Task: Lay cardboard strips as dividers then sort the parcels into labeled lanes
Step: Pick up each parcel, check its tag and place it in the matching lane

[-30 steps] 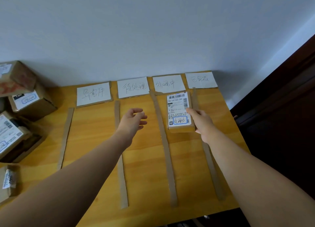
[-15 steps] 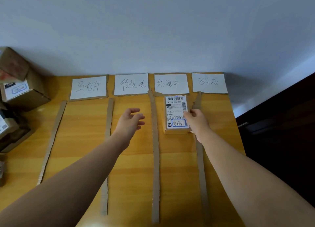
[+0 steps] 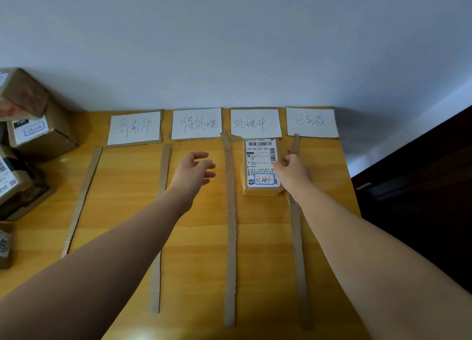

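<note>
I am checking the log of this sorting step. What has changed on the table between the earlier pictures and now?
The parcel seems nudged slightly left, off the right-hand strip, and now lies squarely in the third lane. The right hand still holds its right edge; the left hand still hovers open. Other strips and label cards unchanged.

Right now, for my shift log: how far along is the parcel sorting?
Done: four cardboard strips lie as dividers below four labels, and one parcel lies in the third lane. In hand: the right hand holds that parcel's edge; the left hand hovers open. Left: the piled parcels at the left edge of the table.
</note>
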### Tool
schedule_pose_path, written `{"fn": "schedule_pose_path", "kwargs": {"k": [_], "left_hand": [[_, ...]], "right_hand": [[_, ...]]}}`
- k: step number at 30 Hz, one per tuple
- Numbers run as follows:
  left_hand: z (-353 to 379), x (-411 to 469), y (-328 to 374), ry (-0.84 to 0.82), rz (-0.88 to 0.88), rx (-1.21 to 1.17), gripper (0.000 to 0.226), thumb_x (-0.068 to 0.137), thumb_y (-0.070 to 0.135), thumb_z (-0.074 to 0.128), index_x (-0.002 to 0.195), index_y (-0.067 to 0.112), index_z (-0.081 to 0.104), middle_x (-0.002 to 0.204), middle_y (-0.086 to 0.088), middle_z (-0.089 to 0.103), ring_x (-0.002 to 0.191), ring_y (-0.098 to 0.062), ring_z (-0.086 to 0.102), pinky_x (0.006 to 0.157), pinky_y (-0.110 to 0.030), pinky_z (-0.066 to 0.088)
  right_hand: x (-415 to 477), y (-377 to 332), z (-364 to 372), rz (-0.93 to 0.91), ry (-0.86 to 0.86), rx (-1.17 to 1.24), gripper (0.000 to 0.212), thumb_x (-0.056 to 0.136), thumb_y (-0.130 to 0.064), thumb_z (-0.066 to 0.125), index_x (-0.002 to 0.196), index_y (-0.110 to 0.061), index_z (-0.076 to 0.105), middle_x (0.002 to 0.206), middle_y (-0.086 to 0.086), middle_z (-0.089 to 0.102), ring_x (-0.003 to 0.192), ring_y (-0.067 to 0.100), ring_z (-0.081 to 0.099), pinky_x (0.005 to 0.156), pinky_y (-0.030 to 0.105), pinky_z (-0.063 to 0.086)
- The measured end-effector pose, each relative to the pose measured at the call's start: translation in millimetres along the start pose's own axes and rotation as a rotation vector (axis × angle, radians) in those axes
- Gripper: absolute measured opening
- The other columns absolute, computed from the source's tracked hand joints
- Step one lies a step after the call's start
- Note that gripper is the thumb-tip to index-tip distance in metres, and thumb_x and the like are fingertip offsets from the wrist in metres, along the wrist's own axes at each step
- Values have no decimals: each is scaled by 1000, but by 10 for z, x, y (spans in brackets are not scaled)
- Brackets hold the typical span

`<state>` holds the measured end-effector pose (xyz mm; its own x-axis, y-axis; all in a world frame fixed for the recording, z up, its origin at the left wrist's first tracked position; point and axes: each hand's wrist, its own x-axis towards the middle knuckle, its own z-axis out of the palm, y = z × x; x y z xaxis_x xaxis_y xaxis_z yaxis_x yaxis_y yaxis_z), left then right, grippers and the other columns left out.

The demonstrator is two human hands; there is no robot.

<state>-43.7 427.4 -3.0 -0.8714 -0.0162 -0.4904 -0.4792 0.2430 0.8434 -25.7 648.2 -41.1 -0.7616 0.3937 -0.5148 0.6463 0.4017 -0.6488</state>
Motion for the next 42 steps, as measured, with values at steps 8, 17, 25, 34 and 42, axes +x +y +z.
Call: {"fn": "schedule_pose_path", "kwargs": {"k": [8,17,25,34,42], "left_hand": [[-186,-221,33,36,29,-13,25,97,19,52,122,16,54,105,-3,67,90,-18,66,77,-27,53],[-848,-430,88,85,112,213,31,97,24,52,127,15,51,110,-4,61,94,-15,62,72,-24,48],[-1653,-474,-167,172,87,205,31,98,25,52,128,17,50,102,2,61,94,-15,62,77,-29,50],[-3168,-403,-554,141,78,175,24,98,25,52,120,18,53,107,-2,63,95,-17,63,83,-33,51],[-4473,-398,-934,169,34,131,23,96,23,53,118,18,55,109,-6,64,94,-19,65,71,-26,50]], "right_hand": [[-170,-164,-54,-239,134,-208,32,97,-23,49,127,-12,51,122,8,60,92,22,63,62,32,51],[-473,-689,332,-480,-25,-256,35,98,-19,48,132,-13,51,134,8,52,115,23,53,90,31,45],[-904,-1082,1012,-491,-165,-243,33,98,-23,47,131,-16,50,119,6,57,85,16,54,79,35,50],[-1534,-1531,2446,-408,-169,-95,29,97,-20,49,125,-13,55,116,3,57,91,16,54,69,24,41],[-2016,-1925,3571,-344,-206,-49,28,97,-19,49,124,-14,55,115,2,54,97,16,50,78,26,38]]}}
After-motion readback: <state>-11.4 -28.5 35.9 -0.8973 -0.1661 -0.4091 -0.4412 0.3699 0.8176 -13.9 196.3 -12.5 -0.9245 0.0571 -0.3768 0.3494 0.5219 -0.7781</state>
